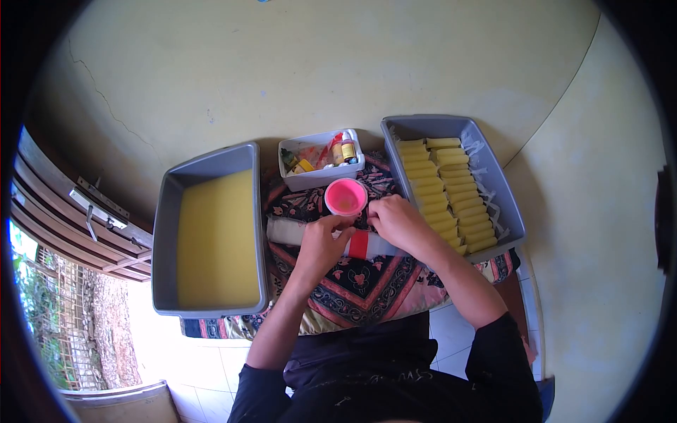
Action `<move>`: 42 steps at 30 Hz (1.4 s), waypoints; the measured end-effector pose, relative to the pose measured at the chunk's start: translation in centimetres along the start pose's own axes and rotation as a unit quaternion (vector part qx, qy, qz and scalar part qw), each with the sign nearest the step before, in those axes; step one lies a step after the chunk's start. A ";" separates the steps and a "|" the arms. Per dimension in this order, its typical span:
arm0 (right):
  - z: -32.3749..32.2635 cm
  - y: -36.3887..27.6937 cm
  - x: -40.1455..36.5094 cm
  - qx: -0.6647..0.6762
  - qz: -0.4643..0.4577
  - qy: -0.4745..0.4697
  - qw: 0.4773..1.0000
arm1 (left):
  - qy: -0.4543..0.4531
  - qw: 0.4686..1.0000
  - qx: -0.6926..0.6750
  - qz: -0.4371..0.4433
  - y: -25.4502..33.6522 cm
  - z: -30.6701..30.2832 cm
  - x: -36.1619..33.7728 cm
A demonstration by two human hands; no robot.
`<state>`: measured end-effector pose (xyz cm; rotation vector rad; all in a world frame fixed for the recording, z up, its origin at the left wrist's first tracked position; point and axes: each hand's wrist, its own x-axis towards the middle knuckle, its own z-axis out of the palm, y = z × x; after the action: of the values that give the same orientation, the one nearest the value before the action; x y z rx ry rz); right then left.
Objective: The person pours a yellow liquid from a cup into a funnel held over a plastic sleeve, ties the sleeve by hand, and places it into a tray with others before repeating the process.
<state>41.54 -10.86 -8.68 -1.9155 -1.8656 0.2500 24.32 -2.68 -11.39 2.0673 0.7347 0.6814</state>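
Note:
A pink cup (346, 197) stands on the patterned cloth (356, 278), just beyond my hands. My left hand (323, 243) is closed, its fingers bent together below the cup's near side. To the right of the cup, my right hand (395, 217) is closed in a pinch, fingertips pointing left. Whatever lies between the fingers of either hand is hidden or too small to name. Under and beside the left hand runs a flat bundle of whitish clear plastic (285, 230), with a red band (359, 244) around it.
On the left, a large grey tub (159, 247) holds yellow liquid. Another grey tub (513, 204) on the right contains rows of filled yellow plastic tubes (465, 190). At the back, a white box (317, 176) holds small bottles and packets. A wall rises behind; a louvred window (77, 211) is at left.

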 end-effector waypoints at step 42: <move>2.4 -1.5 -6.2 -0.149 0.089 0.045 0.984 | -0.025 0.996 -0.006 0.088 -4.5 6.9 -1.3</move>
<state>38.71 -16.50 -11.21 -2.2561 -1.7542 -0.0649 27.03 -4.95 -18.97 2.1466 0.5231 0.7275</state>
